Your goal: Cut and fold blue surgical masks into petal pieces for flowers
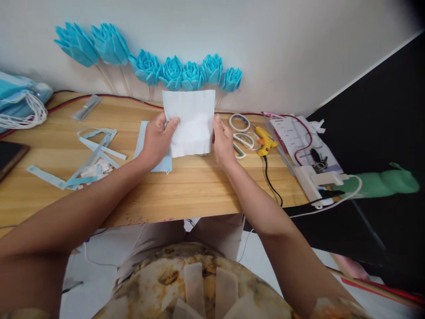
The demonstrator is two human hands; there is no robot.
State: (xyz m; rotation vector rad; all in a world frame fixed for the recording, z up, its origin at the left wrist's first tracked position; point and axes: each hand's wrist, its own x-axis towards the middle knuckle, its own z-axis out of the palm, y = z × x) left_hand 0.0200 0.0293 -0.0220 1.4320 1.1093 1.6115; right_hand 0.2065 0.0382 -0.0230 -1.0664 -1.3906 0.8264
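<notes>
I hold a white, soft rectangular sheet [191,122] upright above the wooden table [186,190]. My left hand [156,139] pinches its left edge, thumb in front. My right hand [223,141] grips its right edge. A light blue sheet [146,146] lies flat on the table under my left hand. Both hands are closed on the white sheet.
Blue folded flowers [181,73] on sticks lean against the wall. Cut blue strips [89,159] lie at left, a pile of face masks [20,104] at far left. At right lie tape rolls [239,122], scissors [244,142], a yellow glue gun [265,141] and a power strip [315,179].
</notes>
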